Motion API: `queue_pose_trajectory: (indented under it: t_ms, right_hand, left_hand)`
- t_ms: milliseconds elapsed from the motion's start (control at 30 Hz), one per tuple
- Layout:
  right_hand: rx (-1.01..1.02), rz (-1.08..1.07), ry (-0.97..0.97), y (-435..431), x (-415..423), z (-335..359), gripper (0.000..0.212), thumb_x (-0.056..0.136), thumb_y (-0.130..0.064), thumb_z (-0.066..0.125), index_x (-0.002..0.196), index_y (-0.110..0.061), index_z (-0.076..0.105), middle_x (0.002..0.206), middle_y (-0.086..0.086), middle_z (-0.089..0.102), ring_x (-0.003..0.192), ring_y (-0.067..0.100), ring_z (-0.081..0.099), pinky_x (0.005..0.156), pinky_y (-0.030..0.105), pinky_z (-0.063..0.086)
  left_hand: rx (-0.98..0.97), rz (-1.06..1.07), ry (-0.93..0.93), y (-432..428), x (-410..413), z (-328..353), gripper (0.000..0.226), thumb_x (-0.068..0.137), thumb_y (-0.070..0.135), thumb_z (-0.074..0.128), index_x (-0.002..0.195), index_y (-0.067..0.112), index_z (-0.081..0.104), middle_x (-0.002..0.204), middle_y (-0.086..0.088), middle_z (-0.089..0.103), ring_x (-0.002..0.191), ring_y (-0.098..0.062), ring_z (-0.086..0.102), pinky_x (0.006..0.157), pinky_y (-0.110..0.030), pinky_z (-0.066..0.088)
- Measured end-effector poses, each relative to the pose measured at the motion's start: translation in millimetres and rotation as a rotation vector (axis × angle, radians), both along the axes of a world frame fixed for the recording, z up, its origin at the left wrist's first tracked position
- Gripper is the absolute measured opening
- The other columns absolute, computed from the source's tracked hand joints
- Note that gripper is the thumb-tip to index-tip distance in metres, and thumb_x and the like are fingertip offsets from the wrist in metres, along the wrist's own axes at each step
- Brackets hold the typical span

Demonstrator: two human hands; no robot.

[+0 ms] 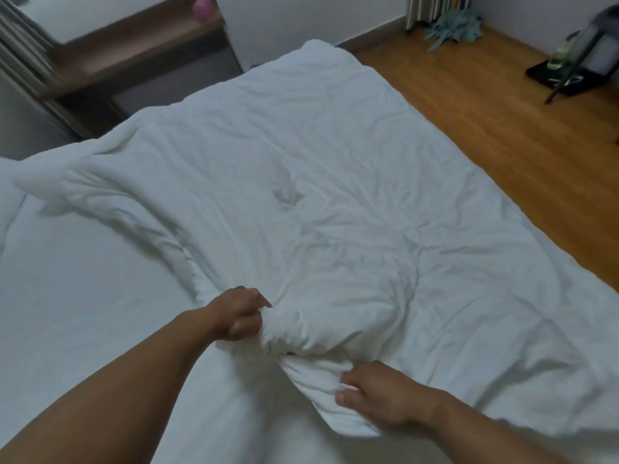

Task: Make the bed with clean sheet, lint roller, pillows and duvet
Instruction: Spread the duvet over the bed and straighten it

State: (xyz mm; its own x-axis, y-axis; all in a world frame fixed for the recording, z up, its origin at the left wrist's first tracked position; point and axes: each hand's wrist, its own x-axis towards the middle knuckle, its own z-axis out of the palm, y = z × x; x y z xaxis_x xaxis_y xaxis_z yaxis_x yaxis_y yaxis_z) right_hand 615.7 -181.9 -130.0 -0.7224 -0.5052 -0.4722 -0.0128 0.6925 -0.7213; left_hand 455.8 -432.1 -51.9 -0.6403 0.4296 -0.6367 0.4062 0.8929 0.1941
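Gripping the near edge of the white duvet [301,162], the left hand [239,316] is curling its fingers and thumb tightly round a bunched fold. Just beside it along the same edge, the right hand [378,396] is pinching a gathered fold of the duvet with curled fingers. The cloth between the two hands is bulging up in a crumpled roll. The rest of the duvet is lying wrinkled and spreading away from both hands across the bed. Left of the duvet, the bare white sheet [83,296] is showing smooth. Right of the duvet, its long edge is running along the bedside, with wooden floor [485,128] lying open beyond. Past the duvet's far left corner a wooden desk [134,58] is standing near. A blue-green cloth heap [452,28] and a dark, blurred object [576,68] are sitting on the floor, well apart from the duvet.
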Motion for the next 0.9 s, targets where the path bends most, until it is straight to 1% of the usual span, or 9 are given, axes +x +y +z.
queue_pose_trajectory:
  t_ms: [67, 133, 233, 367, 467, 600, 733, 833, 900]
  right_hand:
    - [0.025, 0.032, 0.042, -30.3, 32.9, 18.0, 0.033, 0.100, -0.049, 0.050, 0.088, -0.020, 0.059, 0.101, 0.007, 0.065, 0.089, 0.017, 0.055, 0.071, 0.026, 0.031]
    - [0.020, 0.081, 0.065, -59.6, 67.5, 33.7, 0.032, 0.099, -0.050, 0.049, 0.083, -0.023, 0.054, 0.097, 0.006, 0.064, 0.080, 0.008, 0.047, 0.070, 0.026, 0.030]
    - [0.064, 0.125, 0.053, -100.8, 113.5, 40.2, 0.033, 0.097, -0.053, 0.048, 0.079, -0.025, 0.048, 0.093, 0.004, 0.064, 0.078, 0.010, 0.049, 0.069, 0.026, 0.031]
    - [0.209, -0.063, -0.033, -131.1, 159.3, 6.9, 0.037, 0.091, -0.059, 0.039, 0.071, -0.028, 0.043, 0.099, 0.003, 0.066, 0.093, 0.016, 0.061, 0.074, 0.030, 0.038]
    - [0.351, -0.154, -0.003, -152.0, 172.7, -10.3, 0.012, 0.091, -0.043, 0.047, 0.099, -0.036, 0.052, 0.122, -0.004, 0.060, 0.116, 0.018, 0.058, 0.088, 0.030, 0.042]
    - [0.216, -0.278, 0.253, -201.6, 137.2, -0.2, 0.056, 0.084, -0.046, 0.058, 0.138, -0.034, 0.047, 0.139, -0.013, 0.040, 0.123, 0.008, 0.052, 0.097, 0.023, 0.045]
    - [0.150, -0.178, 0.191, -270.4, 77.8, -11.4, 0.086, 0.082, -0.062, 0.062, 0.154, -0.038, 0.021, 0.163, -0.005, 0.016, 0.150, 0.016, 0.018, 0.119, 0.037, 0.029]
    - [0.260, -0.176, 0.050, -312.0, 39.8, -52.3, 0.112, 0.072, -0.079, 0.061, 0.155, -0.043, -0.006, 0.166, -0.001, -0.005, 0.154, 0.027, 0.002, 0.119, 0.057, 0.021]
    - [0.387, -0.190, 0.024, -314.1, 19.4, -86.3, 0.113, 0.074, -0.076, 0.060, 0.154, -0.044, -0.012, 0.165, 0.003, -0.002, 0.152, 0.033, 0.008, 0.115, 0.062, 0.024]
  left_hand:
    - [0.021, 0.013, -0.035, -31.9, 31.8, 20.3, 0.024, 0.055, 0.018, 0.040, 0.063, 0.028, 0.060, 0.072, 0.009, 0.067, 0.081, -0.019, 0.063, 0.066, -0.022, 0.041]
    - [0.029, -0.024, -0.049, -67.7, 68.0, 40.3, 0.022, 0.059, 0.015, 0.041, 0.064, 0.024, 0.061, 0.073, 0.006, 0.067, 0.082, -0.021, 0.062, 0.067, -0.022, 0.042]
    - [0.034, -0.078, -0.030, -121.7, 117.1, 49.6, 0.043, 0.068, 0.016, 0.040, 0.096, 0.013, 0.072, 0.111, -0.009, 0.071, 0.103, -0.027, 0.063, 0.084, -0.025, 0.046]
    - [-0.083, -0.080, 0.000, -156.9, 166.0, 3.8, 0.052, 0.085, 0.022, 0.044, 0.134, 0.019, 0.059, 0.141, -0.007, 0.055, 0.127, -0.028, 0.052, 0.104, -0.030, 0.040]
    - [-0.042, -0.055, 0.084, -153.6, 196.6, -52.9, 0.042, 0.087, 0.020, 0.050, 0.127, 0.026, 0.059, 0.131, -0.005, 0.060, 0.122, -0.029, 0.055, 0.099, -0.035, 0.044]
    - [0.162, 0.018, 0.154, -179.2, 229.4, -105.5, 0.050, 0.080, 0.035, 0.051, 0.130, 0.035, 0.055, 0.133, 0.005, 0.055, 0.122, -0.023, 0.050, 0.099, -0.038, 0.037]
    - [0.479, 0.667, 0.287, -237.1, 228.6, -131.5, 0.049, 0.078, 0.045, 0.058, 0.123, 0.026, 0.063, 0.138, 0.001, 0.053, 0.129, -0.020, 0.043, 0.110, -0.037, 0.033]
    - [0.299, 1.370, 0.219, -270.4, 198.8, -149.6, 0.048, 0.095, 0.034, 0.057, 0.139, 0.018, 0.047, 0.143, -0.014, 0.046, 0.127, -0.033, 0.046, 0.108, -0.042, 0.038]
    - [0.275, 1.569, 0.010, -281.0, 179.4, -168.2, 0.055, 0.099, 0.033, 0.053, 0.149, 0.020, 0.033, 0.148, -0.017, 0.042, 0.128, -0.037, 0.048, 0.105, -0.042, 0.040]
